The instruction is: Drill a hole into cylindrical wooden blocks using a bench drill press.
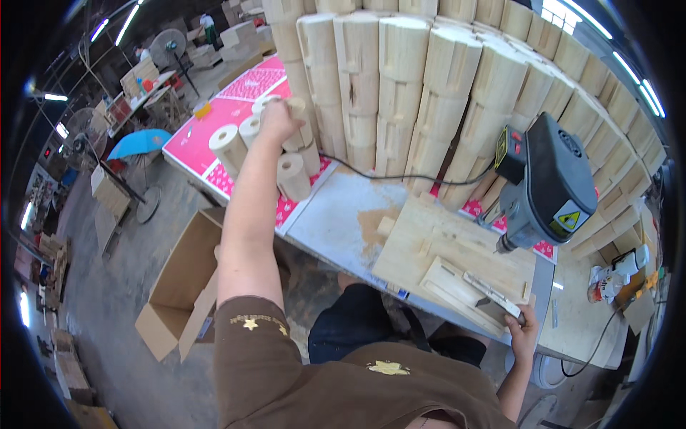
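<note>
Several pale wooden cylinders (291, 177) with a hole in the top stand in a group on the pink-covered table, at the far left. My left hand (279, 123) reaches over them, fingers closed round the top of one cylinder; the fingertips are partly hidden. At the front right, my right hand (524, 333) grips the near end of a metal-edged bar (493, 292). That bar lies on a wooden jig (457, 286), fixed to a flat wooden board (421, 243). A dark grey bench drill (554, 179) stands over the board's right side.
Tall stacks of grooved wooden cylinders (404, 64) line the back of the table. A black cable (400, 176) runs from the drill across the tabletop. Sawdust (373, 225) lies beside the board. An open cardboard box (175, 286) stands on the floor at the left.
</note>
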Action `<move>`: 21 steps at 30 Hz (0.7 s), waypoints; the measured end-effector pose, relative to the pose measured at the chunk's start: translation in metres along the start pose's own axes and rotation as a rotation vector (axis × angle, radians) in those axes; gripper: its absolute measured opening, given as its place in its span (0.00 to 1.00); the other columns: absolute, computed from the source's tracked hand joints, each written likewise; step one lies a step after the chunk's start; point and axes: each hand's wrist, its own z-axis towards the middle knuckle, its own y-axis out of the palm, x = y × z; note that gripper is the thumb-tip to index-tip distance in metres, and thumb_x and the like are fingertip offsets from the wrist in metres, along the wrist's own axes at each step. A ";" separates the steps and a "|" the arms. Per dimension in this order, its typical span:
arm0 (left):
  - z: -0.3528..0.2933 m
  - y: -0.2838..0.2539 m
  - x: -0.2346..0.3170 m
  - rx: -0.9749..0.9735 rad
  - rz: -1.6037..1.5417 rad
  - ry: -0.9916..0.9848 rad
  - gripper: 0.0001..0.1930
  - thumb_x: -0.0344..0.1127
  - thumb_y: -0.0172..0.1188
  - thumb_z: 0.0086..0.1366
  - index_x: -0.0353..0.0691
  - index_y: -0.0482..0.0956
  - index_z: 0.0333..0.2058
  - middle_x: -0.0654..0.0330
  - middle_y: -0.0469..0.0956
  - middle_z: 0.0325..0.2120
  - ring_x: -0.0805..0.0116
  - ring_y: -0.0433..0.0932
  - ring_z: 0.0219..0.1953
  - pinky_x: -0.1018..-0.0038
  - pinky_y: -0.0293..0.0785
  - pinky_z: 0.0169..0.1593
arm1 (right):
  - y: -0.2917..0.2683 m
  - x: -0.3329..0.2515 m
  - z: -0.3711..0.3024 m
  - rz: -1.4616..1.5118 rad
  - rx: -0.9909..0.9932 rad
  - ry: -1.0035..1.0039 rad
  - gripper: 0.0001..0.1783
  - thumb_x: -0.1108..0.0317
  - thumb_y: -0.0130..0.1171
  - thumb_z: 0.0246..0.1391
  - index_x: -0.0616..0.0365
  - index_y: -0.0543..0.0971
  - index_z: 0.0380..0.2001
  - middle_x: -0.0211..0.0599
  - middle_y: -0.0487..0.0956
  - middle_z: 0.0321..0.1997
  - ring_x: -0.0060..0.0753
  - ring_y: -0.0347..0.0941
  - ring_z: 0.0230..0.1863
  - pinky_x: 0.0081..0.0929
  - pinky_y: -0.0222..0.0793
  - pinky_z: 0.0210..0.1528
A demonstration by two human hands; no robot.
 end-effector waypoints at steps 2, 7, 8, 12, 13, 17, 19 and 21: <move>0.004 0.012 -0.001 -0.016 0.072 -0.022 0.22 0.41 0.72 0.38 0.32 0.75 0.28 0.46 0.75 0.33 0.49 0.73 0.41 0.65 0.71 0.43 | 0.001 -0.011 -0.003 0.013 0.022 -0.001 0.10 0.76 0.60 0.41 0.61 0.74 0.31 0.27 0.68 0.28 0.19 0.64 0.31 0.17 0.60 0.35; 0.012 0.006 -0.006 0.005 -0.052 -0.067 0.30 0.43 0.71 0.40 0.33 0.73 0.41 0.46 0.74 0.41 0.52 0.73 0.46 0.66 0.69 0.48 | 0.001 -0.008 -0.005 0.056 0.054 0.028 0.11 0.78 0.60 0.37 0.62 0.74 0.29 0.29 0.71 0.28 0.24 0.66 0.32 0.20 0.61 0.36; 0.014 -0.004 -0.003 0.028 -0.139 -0.086 0.34 0.44 0.70 0.41 0.33 0.71 0.47 0.47 0.74 0.43 0.54 0.73 0.48 0.66 0.67 0.52 | 0.001 -0.007 -0.005 0.065 0.045 0.037 0.12 0.78 0.60 0.36 0.62 0.74 0.30 0.30 0.71 0.28 0.24 0.66 0.32 0.20 0.60 0.36; 0.071 -0.060 0.013 0.383 -0.557 -0.132 0.38 0.50 0.68 0.43 0.30 0.68 0.48 0.46 0.74 0.44 0.56 0.73 0.48 0.67 0.68 0.51 | 0.002 -0.011 -0.003 0.064 0.051 0.030 0.10 0.76 0.61 0.36 0.62 0.74 0.28 0.30 0.70 0.27 0.25 0.65 0.31 0.20 0.59 0.35; 0.082 -0.085 0.031 0.431 -0.602 -0.123 0.38 0.51 0.68 0.43 0.30 0.68 0.48 0.46 0.74 0.44 0.56 0.73 0.48 0.68 0.68 0.51 | 0.003 -0.013 -0.005 0.085 0.072 0.069 0.10 0.75 0.61 0.36 0.62 0.74 0.27 0.30 0.70 0.27 0.24 0.65 0.31 0.20 0.58 0.35; 0.152 -0.112 0.043 0.686 -0.409 -0.134 0.43 0.57 0.68 0.39 0.29 0.68 0.48 0.47 0.74 0.43 0.56 0.73 0.47 0.68 0.69 0.50 | 0.003 -0.008 -0.005 0.105 0.087 0.109 0.10 0.75 0.62 0.36 0.62 0.74 0.27 0.30 0.70 0.26 0.24 0.64 0.31 0.19 0.58 0.35; 0.168 -0.115 0.054 0.698 -0.340 -0.207 0.42 0.55 0.70 0.40 0.26 0.69 0.47 0.47 0.73 0.45 0.60 0.73 0.47 0.70 0.69 0.49 | 0.005 -0.010 -0.005 0.189 0.097 0.106 0.10 0.75 0.62 0.36 0.61 0.75 0.27 0.30 0.70 0.27 0.24 0.65 0.31 0.19 0.59 0.35; 0.199 -0.101 0.031 0.633 -0.495 -0.208 0.43 0.53 0.71 0.39 0.26 0.68 0.47 0.47 0.73 0.45 0.60 0.74 0.47 0.70 0.70 0.49 | 0.004 -0.012 -0.004 0.193 0.089 0.114 0.10 0.76 0.61 0.36 0.61 0.75 0.27 0.30 0.71 0.27 0.24 0.65 0.31 0.19 0.59 0.35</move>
